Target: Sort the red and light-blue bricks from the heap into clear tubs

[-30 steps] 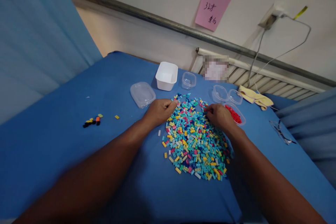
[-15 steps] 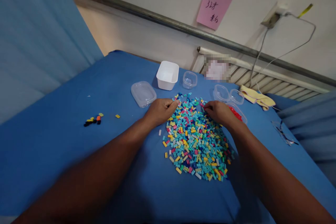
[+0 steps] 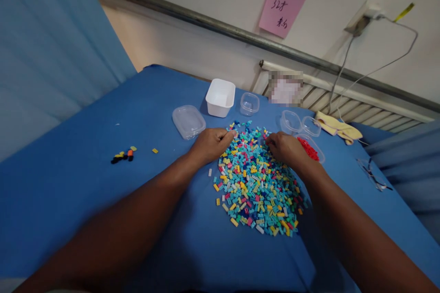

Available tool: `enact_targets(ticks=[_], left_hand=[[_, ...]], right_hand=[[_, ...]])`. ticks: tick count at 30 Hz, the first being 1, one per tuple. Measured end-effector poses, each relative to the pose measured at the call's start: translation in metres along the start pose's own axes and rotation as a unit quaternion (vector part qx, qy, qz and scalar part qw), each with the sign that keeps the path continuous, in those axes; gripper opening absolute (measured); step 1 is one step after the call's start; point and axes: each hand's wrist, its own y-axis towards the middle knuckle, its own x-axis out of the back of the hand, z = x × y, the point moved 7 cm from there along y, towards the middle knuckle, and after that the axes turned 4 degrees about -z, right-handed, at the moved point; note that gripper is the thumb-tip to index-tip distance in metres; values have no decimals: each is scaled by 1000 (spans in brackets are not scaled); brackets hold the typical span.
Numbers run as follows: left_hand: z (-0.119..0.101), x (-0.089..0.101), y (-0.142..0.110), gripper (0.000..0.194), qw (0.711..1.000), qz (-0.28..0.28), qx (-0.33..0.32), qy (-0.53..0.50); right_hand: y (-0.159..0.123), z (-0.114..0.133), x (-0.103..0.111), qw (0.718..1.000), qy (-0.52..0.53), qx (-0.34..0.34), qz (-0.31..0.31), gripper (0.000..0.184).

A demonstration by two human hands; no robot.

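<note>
A wide heap of small bricks [image 3: 256, 178] in teal, yellow, pink and white lies on the blue table cloth [image 3: 103, 201]. My left hand [image 3: 211, 143] rests at the heap's upper left edge, fingers curled into a loose fist, thumb and forefinger touching the bricks. My right hand [image 3: 287, 147] sits at the heap's upper right edge, fingers pinched together on the bricks; what they hold is too small to name. Just right of that hand stands a clear tub of red bricks [image 3: 311, 150].
Behind the heap stand a white tub [image 3: 220, 97], a clear lid [image 3: 188, 121] and three empty clear tubs [image 3: 249, 103] [image 3: 289, 122] [image 3: 311, 126]. A few black, orange and yellow bricks [image 3: 123, 155] lie at the left. A yellow cloth [image 3: 338, 128] and a pink note [image 3: 282, 7] are at the back.
My right hand has shifted slightly left along the top of the heap. The left hand stays in place. The view has drifted a little.
</note>
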Motion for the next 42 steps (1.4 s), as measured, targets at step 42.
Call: enact_targets(ticks=[42], left_hand=[[0, 2, 2, 58, 1000, -6, -2, 9]], right_hand=[[5, -23, 4, 995, 37, -61, -66, 41]])
